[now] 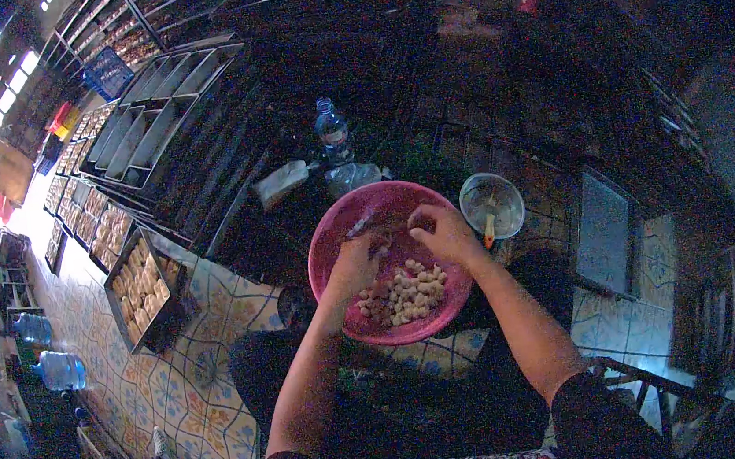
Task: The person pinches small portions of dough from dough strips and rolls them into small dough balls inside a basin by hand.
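A pink basin (322, 234) sits in front of me at lap height. At its near side is a heap of small pale lumps that look like unshelled peanuts (409, 294). Over the left part of the basin is my left hand (358, 261), its fingers curled; a small greyish, shiny thing (361, 226) shows by the fingertips. My right hand (446, 234) is above the right part, thumb and fingers bent together in a pinch. What either hand holds is too small and dark to make out.
Right of the basin stands a round metal pan (507, 207) with an orange-handled brush (489, 228). Beyond the basin are a plastic bottle (333, 131) and a plastic bag (352, 176). To the left, a tray of buns (142, 291) and metal moulds (146, 136). A person's foot (160, 442) shows lower left.
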Action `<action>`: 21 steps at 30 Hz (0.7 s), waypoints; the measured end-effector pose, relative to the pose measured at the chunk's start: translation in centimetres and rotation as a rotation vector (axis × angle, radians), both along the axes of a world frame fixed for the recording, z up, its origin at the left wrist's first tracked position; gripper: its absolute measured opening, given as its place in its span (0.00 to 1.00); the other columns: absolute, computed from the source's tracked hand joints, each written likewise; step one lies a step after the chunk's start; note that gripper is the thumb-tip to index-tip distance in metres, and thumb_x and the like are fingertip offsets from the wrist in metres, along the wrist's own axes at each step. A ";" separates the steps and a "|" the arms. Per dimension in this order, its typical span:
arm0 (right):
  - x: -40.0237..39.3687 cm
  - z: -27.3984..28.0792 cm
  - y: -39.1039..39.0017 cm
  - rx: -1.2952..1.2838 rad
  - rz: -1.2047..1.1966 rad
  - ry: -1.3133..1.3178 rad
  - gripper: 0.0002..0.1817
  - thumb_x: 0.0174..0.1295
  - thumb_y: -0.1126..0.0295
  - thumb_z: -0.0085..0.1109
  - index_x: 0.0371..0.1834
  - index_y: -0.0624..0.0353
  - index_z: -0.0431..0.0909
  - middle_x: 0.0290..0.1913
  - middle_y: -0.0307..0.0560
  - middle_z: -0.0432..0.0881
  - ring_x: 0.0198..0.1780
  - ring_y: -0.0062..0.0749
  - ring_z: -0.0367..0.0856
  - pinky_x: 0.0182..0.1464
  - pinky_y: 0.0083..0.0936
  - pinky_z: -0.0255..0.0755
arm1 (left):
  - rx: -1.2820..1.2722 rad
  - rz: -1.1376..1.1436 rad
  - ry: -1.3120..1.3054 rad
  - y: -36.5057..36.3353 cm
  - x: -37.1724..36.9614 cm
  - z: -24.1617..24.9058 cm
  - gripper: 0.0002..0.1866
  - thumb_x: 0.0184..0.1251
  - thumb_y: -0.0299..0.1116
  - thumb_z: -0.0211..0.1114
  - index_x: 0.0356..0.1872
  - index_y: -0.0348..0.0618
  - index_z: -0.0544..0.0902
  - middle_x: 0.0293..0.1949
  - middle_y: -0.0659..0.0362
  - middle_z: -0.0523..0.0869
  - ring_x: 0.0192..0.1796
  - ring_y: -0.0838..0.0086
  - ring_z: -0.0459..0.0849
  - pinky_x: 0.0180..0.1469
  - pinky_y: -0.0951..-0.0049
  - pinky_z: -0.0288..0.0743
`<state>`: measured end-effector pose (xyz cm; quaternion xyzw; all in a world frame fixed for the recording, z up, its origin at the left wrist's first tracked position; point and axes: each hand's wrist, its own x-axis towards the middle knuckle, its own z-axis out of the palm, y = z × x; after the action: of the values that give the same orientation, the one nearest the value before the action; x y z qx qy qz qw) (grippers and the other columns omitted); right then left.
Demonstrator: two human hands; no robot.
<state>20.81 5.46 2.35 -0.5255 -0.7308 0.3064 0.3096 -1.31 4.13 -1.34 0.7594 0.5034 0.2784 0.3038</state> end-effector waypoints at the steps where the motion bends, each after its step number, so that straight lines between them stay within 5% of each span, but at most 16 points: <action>1: 0.4 -1.2 0.3 0.043 0.020 -0.106 0.12 0.58 0.65 0.70 0.43 0.58 0.85 0.40 0.52 0.88 0.47 0.48 0.87 0.53 0.41 0.78 | -0.004 0.002 -0.002 0.0 -0.2 -0.7 0.15 0.68 0.30 0.64 0.54 0.41 0.85 0.51 0.39 0.86 0.54 0.45 0.85 0.56 0.53 0.79; 5: 0.0 -4.6 0.0 -0.082 0.138 -0.468 0.13 0.59 0.65 0.66 0.46 0.55 0.87 0.43 0.57 0.88 0.47 0.55 0.87 0.52 0.47 0.79 | -0.064 -0.031 0.060 0.0 -1.3 -1.6 0.15 0.63 0.28 0.65 0.51 0.38 0.85 0.51 0.39 0.86 0.55 0.44 0.84 0.58 0.51 0.78; 9: -1.1 -10.0 0.1 -0.003 0.152 -0.461 0.14 0.61 0.63 0.63 0.47 0.54 0.86 0.43 0.57 0.88 0.45 0.57 0.87 0.50 0.51 0.79 | -0.160 -0.091 0.188 0.3 -1.8 -2.1 0.17 0.58 0.26 0.65 0.50 0.39 0.86 0.49 0.39 0.87 0.55 0.43 0.84 0.59 0.50 0.78; 11: -1.6 -11.2 0.8 -0.110 0.248 -0.667 0.15 0.62 0.62 0.59 0.48 0.55 0.86 0.43 0.57 0.88 0.44 0.58 0.87 0.48 0.51 0.79 | -0.035 -0.093 0.068 -0.5 -1.2 -0.9 0.18 0.57 0.26 0.64 0.50 0.39 0.86 0.48 0.39 0.87 0.55 0.43 0.85 0.59 0.50 0.78; 13: -1.5 -9.4 0.4 -0.131 0.226 -0.527 0.14 0.62 0.63 0.60 0.47 0.56 0.85 0.42 0.58 0.88 0.44 0.58 0.87 0.48 0.50 0.79 | 0.093 -0.095 -0.049 -0.8 -1.1 -0.7 0.19 0.57 0.25 0.64 0.51 0.39 0.86 0.47 0.38 0.87 0.54 0.42 0.85 0.59 0.50 0.78; 15: -1.9 -8.6 0.4 -0.148 0.208 -0.385 0.13 0.62 0.64 0.61 0.46 0.56 0.85 0.41 0.58 0.88 0.44 0.58 0.87 0.48 0.49 0.79 | -0.174 -0.046 0.097 -0.4 -1.5 -1.5 0.20 0.58 0.27 0.65 0.54 0.39 0.85 0.46 0.39 0.88 0.53 0.42 0.85 0.60 0.50 0.78; 21: -1.4 -5.2 0.7 -0.212 0.090 -0.143 0.10 0.59 0.67 0.70 0.39 0.59 0.85 0.38 0.52 0.88 0.42 0.43 0.88 0.48 0.41 0.80 | -0.125 -0.039 0.126 0.6 -1.3 -2.9 0.18 0.65 0.39 0.69 0.53 0.42 0.87 0.46 0.42 0.89 0.50 0.47 0.88 0.57 0.51 0.79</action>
<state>19.39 6.16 -2.88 -0.5425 -0.7374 0.3572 0.1853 -2.62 4.70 -4.22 0.7648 0.5230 0.1920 0.3237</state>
